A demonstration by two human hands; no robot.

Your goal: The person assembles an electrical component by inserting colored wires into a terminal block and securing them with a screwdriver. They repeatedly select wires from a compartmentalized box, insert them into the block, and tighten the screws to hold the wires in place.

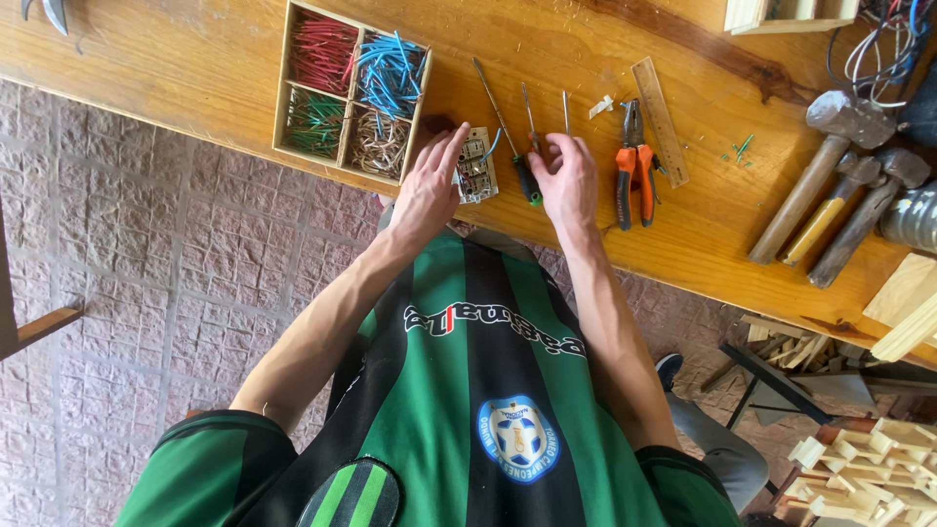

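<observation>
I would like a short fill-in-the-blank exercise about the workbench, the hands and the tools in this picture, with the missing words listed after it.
1. The wooden tray of short wires has ____ compartments.
2. The blue wires lie in the compartment directly beside the ____ wires.
3. The pliers lying to the right of the right hand have ____ handles.
4. The left hand rests on the bench beside a small beige ____ block with a blue wire in it.

Missing words: four; red; orange; terminal
</observation>
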